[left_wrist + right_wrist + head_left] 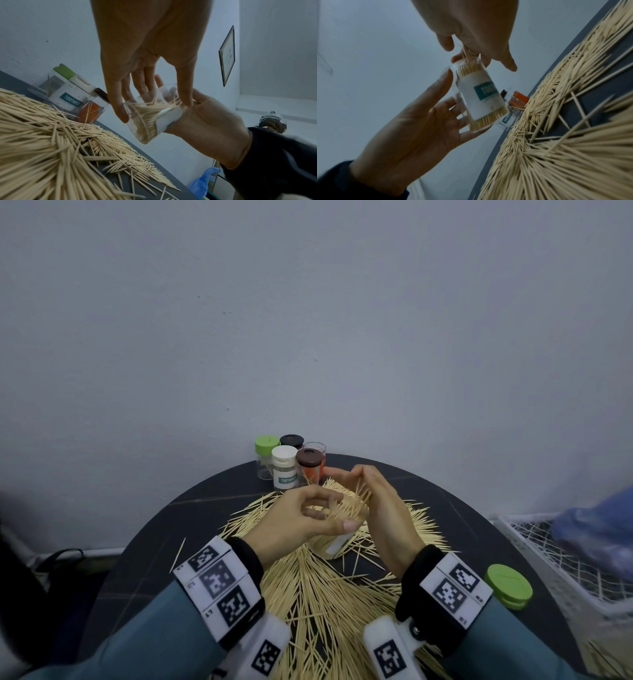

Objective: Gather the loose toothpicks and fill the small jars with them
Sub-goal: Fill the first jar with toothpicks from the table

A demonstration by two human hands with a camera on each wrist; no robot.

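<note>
A clear jar (337, 544) with a white TOOTHPICK label (485, 91) is held tilted above the table, packed with toothpicks. My left hand (329, 517) grips its body between thumb and fingers (443, 81). My right hand (363, 491) is at the jar's open mouth and pinches a small bunch of toothpicks (466, 53) that sticks out of it. In the left wrist view the jar (149, 121) lies between my left fingers (120, 108) and my right palm (209, 121). A big pile of loose toothpicks (325, 587) covers the dark round table (191, 508) beneath both hands.
Several capped jars stand at the table's far edge: green lid (266, 453), white lid (285, 469), brown lid (309, 465), black lid (291, 441). A loose green lid (508, 587) lies at the right edge. A white wire basket (548, 559) with a blue bag (599, 525) stands to the right.
</note>
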